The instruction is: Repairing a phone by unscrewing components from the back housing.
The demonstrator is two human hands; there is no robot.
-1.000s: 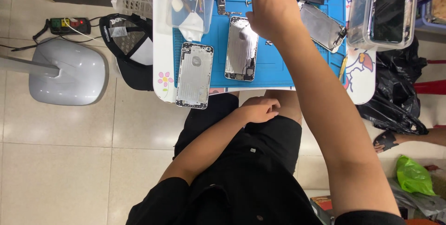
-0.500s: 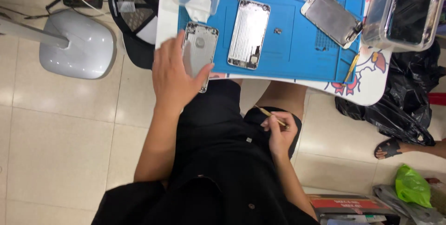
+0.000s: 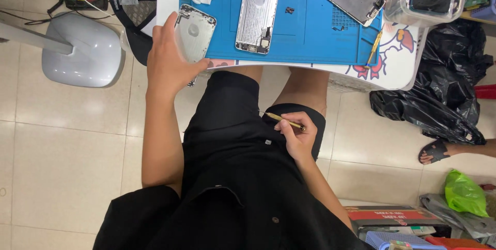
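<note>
left hand [image 3: 170,61] still on phone shell [image 3: 194,35] | right hand [image 3: 295,136] screwdriver [image 3: 281,119] unchanged

left hand [image 3: 168,61] grips silver phone housing [image 3: 194,35] at blue mat [image 3: 310,28] edge; right hand [image 3: 297,139] holds thin screwdriver [image 3: 281,119] over lap

A silver phone shell [image 3: 194,35] and a second silver shell [image 3: 257,15] are lying on a bright blue mat [image 3: 310,28], the white desk [image 3: 398,69] is showing a red-and-blue cartoon print, and a brass-yellow screwdriver [image 3: 282,120] is crossing black shorts [image 3: 227,110].
</note>
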